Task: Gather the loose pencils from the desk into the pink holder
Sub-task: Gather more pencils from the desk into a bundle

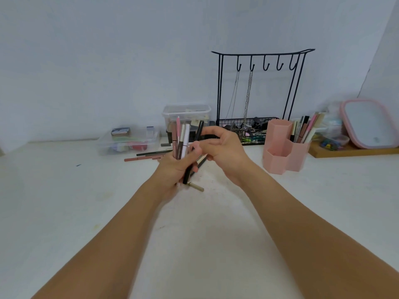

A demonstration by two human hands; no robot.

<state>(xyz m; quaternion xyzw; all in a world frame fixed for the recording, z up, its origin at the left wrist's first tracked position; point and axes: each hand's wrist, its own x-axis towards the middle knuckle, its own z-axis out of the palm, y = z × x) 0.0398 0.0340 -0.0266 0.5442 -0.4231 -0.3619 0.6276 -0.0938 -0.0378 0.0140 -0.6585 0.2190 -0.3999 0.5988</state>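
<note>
My left hand [172, 169] grips an upright bundle of pencils [181, 139], pink, white, brown and silver, above the white desk [64, 201]. My right hand [220, 147] pinches a black pencil [198, 131] that leans against the bundle. Loose pencils [149, 155] lie on the desk just left of and behind my left hand. A beige pencil [197, 187] lies under the hands. The pink holder [285, 147], with hexagonal cups, stands to the right and has several pencils in its right cup.
Behind the hands stand clear plastic boxes [129, 141] and a taller lidded tub [186, 115]. A black wire rack [259, 93] with hooks and chains sits at the back. At far right a pink-framed mirror [367, 124] leans on a wooden tray [354, 151].
</note>
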